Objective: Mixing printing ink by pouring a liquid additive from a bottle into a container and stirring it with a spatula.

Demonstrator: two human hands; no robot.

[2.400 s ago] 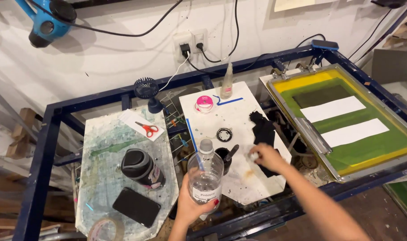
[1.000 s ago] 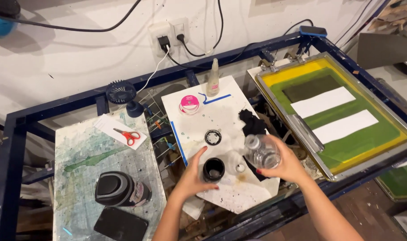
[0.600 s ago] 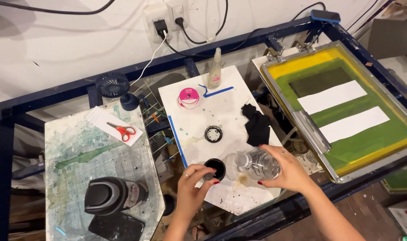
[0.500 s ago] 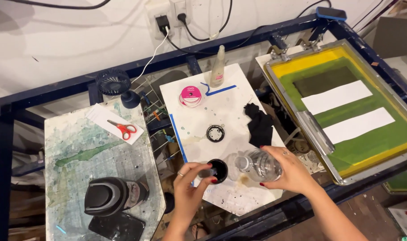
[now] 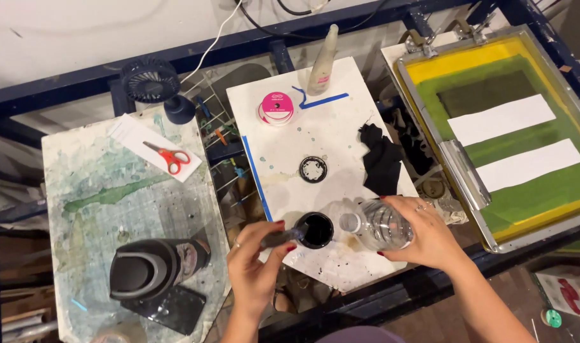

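Observation:
My right hand (image 5: pixel 431 238) grips a clear plastic bottle (image 5: pixel 376 225), tipped on its side with its open neck pointing at a small black pot (image 5: pixel 315 230) on the white board (image 5: pixel 315 136). My left hand (image 5: pixel 255 263) holds a dark stick (image 5: pixel 280 237) whose end reaches into the pot. A round black lid (image 5: pixel 313 169) lies a little farther back on the board, and a black rag (image 5: pixel 380 162) lies at the board's right edge.
A green and yellow printing screen (image 5: pixel 512 136) with two white strips sits at the right. A stained board at the left carries red scissors (image 5: pixel 169 157), a black jug (image 5: pixel 151 268) and a phone (image 5: pixel 169 308). Behind are a small black fan (image 5: pixel 151 81), a pink tape roll (image 5: pixel 276 107) and a squeeze bottle (image 5: pixel 323 60).
The bottle has passed from my left hand to my right and been tipped towards the pot. My left hand has taken up the stick and put it in the pot.

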